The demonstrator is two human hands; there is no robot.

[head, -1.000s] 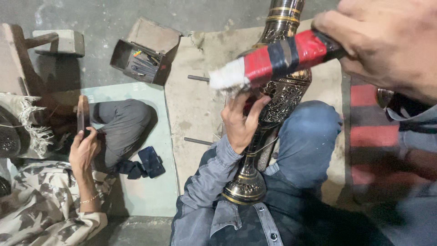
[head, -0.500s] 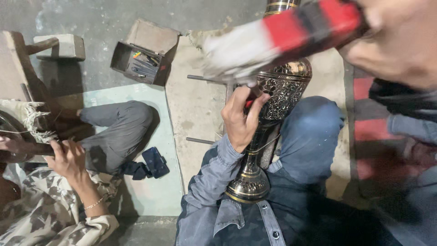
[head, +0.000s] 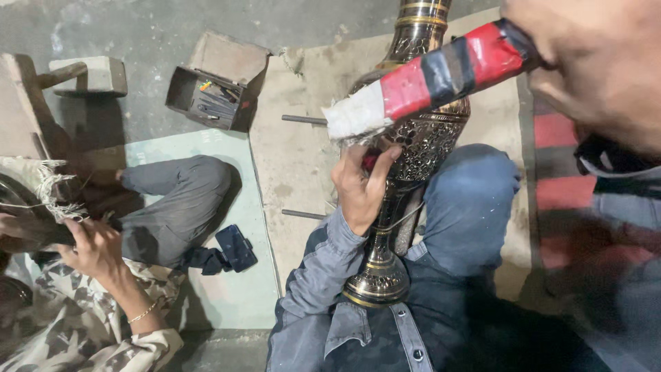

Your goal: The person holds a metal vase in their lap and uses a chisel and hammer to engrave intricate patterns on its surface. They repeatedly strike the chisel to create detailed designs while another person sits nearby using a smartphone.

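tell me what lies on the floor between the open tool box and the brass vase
A thin dark metal rod lies on the tan mat between the tool box and vase, in the head view.

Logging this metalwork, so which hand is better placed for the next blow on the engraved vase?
Right, probably. The right hand grips the taped mallet above the vase; the left hand is against the vase, holding a small tool.

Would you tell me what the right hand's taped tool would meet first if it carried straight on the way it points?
Likely the left hand: the taped tool in the right hand ends just above its fingers on the engraved brass vase; depth is unclear.
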